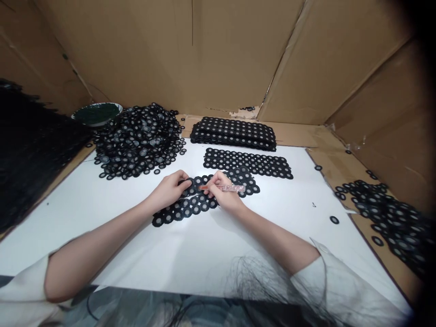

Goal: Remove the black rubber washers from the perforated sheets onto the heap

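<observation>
My left hand is closed, thumb and forefinger pinching the edge of a strip of joined black rings with grey centres. That strip lies on the white board, and a gap parts its two portions. My right hand is closed around a slim stick with a clear, reddish handle. Its red end points left at the rings, close to my left fingertips. Whether the tip touches a ring is too small to tell. Under and behind my right hand lies another joined ring piece.
A large heap of loose black rings stands back left beside a bowl of dark green stuff. Behind my hands lie a flat ring panel and a stack of panels. More rings spread at right. Cardboard walls enclose the board.
</observation>
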Demonstrator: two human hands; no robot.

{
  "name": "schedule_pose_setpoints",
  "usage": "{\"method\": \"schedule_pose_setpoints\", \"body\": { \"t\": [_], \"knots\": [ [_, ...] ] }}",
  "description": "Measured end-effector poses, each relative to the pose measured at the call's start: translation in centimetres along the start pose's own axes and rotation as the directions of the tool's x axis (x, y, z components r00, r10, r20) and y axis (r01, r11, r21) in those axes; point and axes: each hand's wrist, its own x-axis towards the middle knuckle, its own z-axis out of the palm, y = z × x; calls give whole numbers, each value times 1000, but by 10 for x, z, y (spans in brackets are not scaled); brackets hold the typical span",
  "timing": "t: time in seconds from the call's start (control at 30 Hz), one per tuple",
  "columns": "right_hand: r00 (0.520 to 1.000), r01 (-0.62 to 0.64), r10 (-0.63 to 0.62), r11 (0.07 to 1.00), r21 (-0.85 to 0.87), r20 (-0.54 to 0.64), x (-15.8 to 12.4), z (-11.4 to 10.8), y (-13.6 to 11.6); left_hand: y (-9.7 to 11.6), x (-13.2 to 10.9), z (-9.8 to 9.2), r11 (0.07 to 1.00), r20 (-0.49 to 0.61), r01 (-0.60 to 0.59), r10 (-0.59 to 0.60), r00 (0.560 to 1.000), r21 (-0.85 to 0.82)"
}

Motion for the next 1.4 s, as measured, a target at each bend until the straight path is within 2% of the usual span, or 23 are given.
{"method": "schedule_pose_setpoints", "body": {
  "t": [0.13,0.33,0.43,0.53,0.77,0.93,1.03,1.2,1.4],
  "knots": [
    [999,13,-13,1000,-8,33,-1,1,-1,-4,2,-1,998,38,23,-21,999,-65],
    [996,58,-42,974,-217,75,-7,3,-4,1,-4,0,999,70,20,-16,997,-49],
    [989,128,-99,946,-299,109,-9,4,-6,10,-13,5,995,-2,99,-99,995,16],
    [978,196,-160,918,-345,131,-10,8,-6,17,-20,9,992,-64,115,-111,992,60],
    [969,243,-212,899,-363,125,-10,13,-4,14,-18,7,995,23,94,-94,995,-17],
    [985,169,-147,934,-315,93,-9,10,-6,7,-8,-2,997,92,39,-32,995,-68],
    [993,105,-84,956,-272,87,-7,6,-6,5,-4,-7,985,170,88,-62,984,-150],
    [996,73,-61,977,-202,66,-7,5,-5,5,-6,-8,952,224,137,-76,972,-274],
    [998,62,-53,970,-236,45,-6,7,-5,6,-6,-8,963,253,89,-22,967,-256]
  ]
}}
